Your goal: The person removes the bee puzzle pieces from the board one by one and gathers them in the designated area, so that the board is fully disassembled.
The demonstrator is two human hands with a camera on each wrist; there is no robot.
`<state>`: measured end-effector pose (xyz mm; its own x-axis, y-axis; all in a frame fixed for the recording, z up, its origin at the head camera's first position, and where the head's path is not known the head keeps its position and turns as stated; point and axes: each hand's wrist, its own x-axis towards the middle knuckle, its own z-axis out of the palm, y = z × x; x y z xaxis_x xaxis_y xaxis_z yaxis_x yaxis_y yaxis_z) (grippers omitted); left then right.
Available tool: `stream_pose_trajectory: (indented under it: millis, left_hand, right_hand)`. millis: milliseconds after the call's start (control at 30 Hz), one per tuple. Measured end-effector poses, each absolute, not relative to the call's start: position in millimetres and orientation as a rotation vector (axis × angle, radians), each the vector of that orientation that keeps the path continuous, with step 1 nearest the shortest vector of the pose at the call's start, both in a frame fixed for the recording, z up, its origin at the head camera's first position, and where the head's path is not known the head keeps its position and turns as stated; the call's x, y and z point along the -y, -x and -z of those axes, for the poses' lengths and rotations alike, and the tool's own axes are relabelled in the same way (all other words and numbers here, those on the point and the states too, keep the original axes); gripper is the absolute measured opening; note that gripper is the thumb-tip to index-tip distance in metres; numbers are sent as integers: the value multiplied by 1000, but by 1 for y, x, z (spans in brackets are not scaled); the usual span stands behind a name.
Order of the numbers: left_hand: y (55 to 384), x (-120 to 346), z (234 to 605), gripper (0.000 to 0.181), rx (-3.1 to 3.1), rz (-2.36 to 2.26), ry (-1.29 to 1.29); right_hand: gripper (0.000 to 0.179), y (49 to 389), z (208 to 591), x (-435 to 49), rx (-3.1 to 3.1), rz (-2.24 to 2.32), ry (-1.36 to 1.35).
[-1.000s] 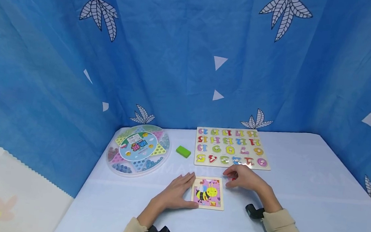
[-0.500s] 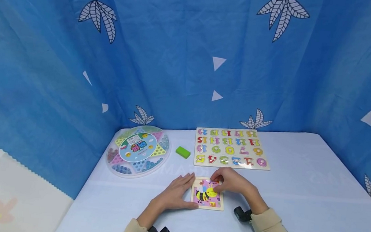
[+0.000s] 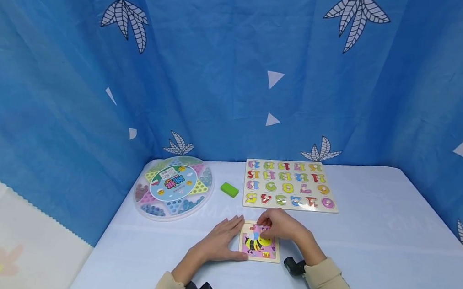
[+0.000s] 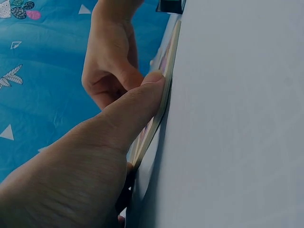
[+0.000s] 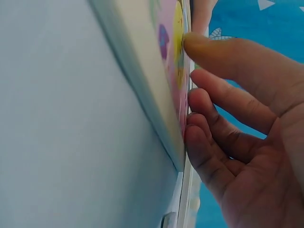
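Observation:
A small square wooden jigsaw puzzle (image 3: 258, 247) with a bee picture lies on the table. My left hand (image 3: 219, 240) steadies it from the left, its fingers out straight at the upper left corner. In the left wrist view the thumb (image 4: 142, 102) presses on the frame's rim. Over the puzzle's upper part, my right hand (image 3: 283, 224) pinches a puzzle piece, mostly hidden under the fingers. The right wrist view shows its thumb (image 5: 209, 50) and curled fingers (image 5: 204, 107) at the picture's surface.
Behind the puzzle lies a wooden number board (image 3: 290, 186). A green block (image 3: 229, 190) sits to its left, and farther left is a round clear-lidded game case (image 3: 174, 187) with coloured beads. Blue cloth (image 3: 229, 71) hangs along the back and sides of the white table (image 3: 372, 230).
My right hand has moved left from beside the puzzle onto its upper part, bringing the piece with it. The left hand has stayed in place.

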<state>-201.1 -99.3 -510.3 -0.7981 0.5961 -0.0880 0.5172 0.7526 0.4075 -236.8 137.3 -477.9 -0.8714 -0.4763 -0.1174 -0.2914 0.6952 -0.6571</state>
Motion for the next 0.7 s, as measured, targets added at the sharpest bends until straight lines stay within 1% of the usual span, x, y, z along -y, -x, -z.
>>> stream_pose_trajectory:
  millis: [333,700]
  left_hand:
    - [202,98,508,102,-2726,-543,-864]
    - [202,100,509,103,-2719,-557,-855]
  right_hand:
    - [20,236,472,-137,-2659,911,601]
    - [18,239,479,-140,-2630,977,586]
